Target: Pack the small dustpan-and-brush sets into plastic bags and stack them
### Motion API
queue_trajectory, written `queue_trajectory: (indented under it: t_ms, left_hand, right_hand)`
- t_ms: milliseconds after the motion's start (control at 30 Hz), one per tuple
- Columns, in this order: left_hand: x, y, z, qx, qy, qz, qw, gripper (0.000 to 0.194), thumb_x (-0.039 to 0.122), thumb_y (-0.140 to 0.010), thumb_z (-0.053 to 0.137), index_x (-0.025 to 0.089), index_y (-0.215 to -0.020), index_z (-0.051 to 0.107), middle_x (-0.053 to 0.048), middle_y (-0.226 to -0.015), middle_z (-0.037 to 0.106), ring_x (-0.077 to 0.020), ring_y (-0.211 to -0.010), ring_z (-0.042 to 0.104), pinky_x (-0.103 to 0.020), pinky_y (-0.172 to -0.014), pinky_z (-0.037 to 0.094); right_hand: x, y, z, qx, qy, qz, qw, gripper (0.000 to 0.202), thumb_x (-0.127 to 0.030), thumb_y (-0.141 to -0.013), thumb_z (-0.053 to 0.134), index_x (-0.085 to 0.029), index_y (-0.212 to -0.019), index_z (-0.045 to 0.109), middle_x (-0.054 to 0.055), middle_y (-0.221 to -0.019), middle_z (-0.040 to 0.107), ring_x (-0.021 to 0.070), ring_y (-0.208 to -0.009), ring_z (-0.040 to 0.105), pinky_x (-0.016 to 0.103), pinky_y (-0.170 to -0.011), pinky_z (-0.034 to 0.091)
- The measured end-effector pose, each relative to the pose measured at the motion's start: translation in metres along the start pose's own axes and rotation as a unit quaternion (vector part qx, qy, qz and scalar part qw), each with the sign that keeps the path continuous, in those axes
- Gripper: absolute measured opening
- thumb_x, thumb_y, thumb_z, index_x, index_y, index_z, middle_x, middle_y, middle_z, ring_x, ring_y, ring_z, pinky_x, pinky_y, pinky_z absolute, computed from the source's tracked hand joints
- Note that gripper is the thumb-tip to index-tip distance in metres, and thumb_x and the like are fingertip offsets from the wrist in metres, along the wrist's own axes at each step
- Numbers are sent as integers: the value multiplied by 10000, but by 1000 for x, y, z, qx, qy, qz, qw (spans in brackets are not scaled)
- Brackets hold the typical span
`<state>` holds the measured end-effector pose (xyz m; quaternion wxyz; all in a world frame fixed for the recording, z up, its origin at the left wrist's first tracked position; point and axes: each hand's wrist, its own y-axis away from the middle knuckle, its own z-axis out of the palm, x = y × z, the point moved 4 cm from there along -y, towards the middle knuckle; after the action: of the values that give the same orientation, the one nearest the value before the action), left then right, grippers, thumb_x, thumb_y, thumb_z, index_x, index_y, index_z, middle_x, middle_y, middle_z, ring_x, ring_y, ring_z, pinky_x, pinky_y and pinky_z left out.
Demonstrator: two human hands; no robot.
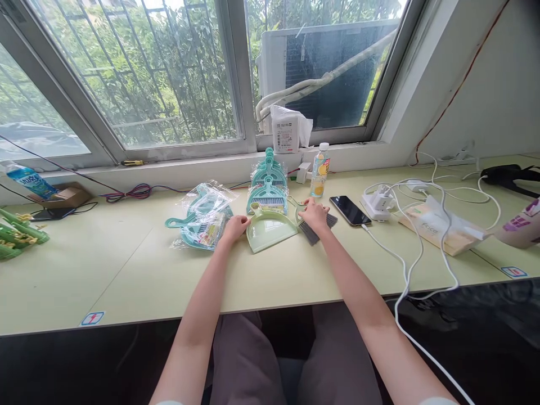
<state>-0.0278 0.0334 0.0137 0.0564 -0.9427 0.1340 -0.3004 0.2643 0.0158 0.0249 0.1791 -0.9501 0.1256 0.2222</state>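
Note:
A light green dustpan (pixel 270 229) lies on the table in front of me. My left hand (pixel 237 228) is at its left edge, fingers closed on the rim. To its right is a small hand brush (pixel 311 233) with dark grey bristles and a green handle. My right hand (pixel 314 214) rests over that brush with its fingers curled round it, hiding part of its body. Left of my left hand lie teal dustpan sets in clear plastic (pixel 202 219). Behind the green dustpan, more teal dustpan-and-brush sets (pixel 267 194) lean toward the window sill.
A drink bottle (pixel 320 170) and a phone (pixel 349 210) sit beyond and right of my right hand. Farther right are a power strip (pixel 377 203), looping white cables (pixel 415 247) and a tissue pack (pixel 442 224). A cardboard box (pixel 72 197) stands at far left.

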Motion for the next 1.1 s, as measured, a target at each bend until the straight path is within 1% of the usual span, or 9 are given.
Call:
queue_trajectory:
  t_ms: [233,433,500,600,667,767,867,967,1100]
  left_hand:
    - [22,8,9,-62,57,41,996,311,309,-794,460,175,-513,473,1,-518,575,-109,-478,473,-238,-551,349]
    - [52,21,26,-225,187,121,949,329,389,-827,498,154,-606,562,-36,-619,626,-121,-537,527,-232,-532,400]
    - [61,23,24,-200,188,162,948,313,396,-842,503,152,-671,598,-48,-693,646,-139,-622,572,-246,-600,448]
    - [61,18,10,-38,115,207,971,207,350,-806,584,170,-882,651,-78,-951,670,-200,-911,609,-320,-826,484]
    - [56,16,3,46,39,231,971,338,305,-758,652,211,-1082,629,-92,-1236,589,-253,-1184,507,-408,-1017,401]
    - [45,11,8,22,-42,265,963,438,241,-750,663,256,-1183,594,-71,-1399,472,-266,-1322,390,-456,-1103,323]
    - [39,10,17,-12,-71,282,957,330,185,-792,611,243,-1116,628,-71,-1329,522,-250,-1270,454,-435,-1062,387]
    - [41,12,22,10,-112,269,957,320,142,-807,590,242,-1109,631,-89,-1289,540,-251,-1222,500,-442,-1040,400]
    - [42,14,22,37,-118,248,961,487,98,-808,574,286,-1257,549,-91,-1436,429,-280,-1375,339,-517,-1113,284]
  right_hand:
    - [-29,10,-14,-32,-135,-115,984,180,-334,-768,619,-253,-927,599,4,-920,714,225,-966,612,402,-903,307]
    - [-55,36,6,-141,-72,-234,959,205,-311,-752,673,-248,-940,620,4,-861,725,236,-973,612,400,-916,317]
    - [-56,39,12,-163,-70,-243,954,202,-313,-763,671,-246,-948,624,-2,-876,725,223,-962,617,395,-917,325]
    - [-55,39,14,-173,-85,-245,950,206,-327,-769,678,-240,-950,632,-6,-883,719,210,-941,626,378,-905,352]
    - [-55,38,15,-189,-109,-250,943,215,-321,-758,694,-236,-947,638,-7,-879,712,196,-907,633,344,-864,387]
    - [-57,39,18,-218,-151,-261,928,228,-293,-739,718,-229,-947,649,-5,-870,700,175,-854,638,292,-780,426]
    - [-60,42,21,-234,-182,-270,916,235,-280,-736,724,-225,-954,654,-6,-863,693,158,-816,636,272,-753,441]
    - [-64,47,23,-240,-190,-274,912,238,-281,-739,720,-228,-960,650,-10,-858,689,154,-812,634,265,-749,445]
    - [-65,48,22,-218,-173,-267,922,241,-282,-756,699,-228,-982,636,-2,-868,691,162,-828,637,265,-747,443]
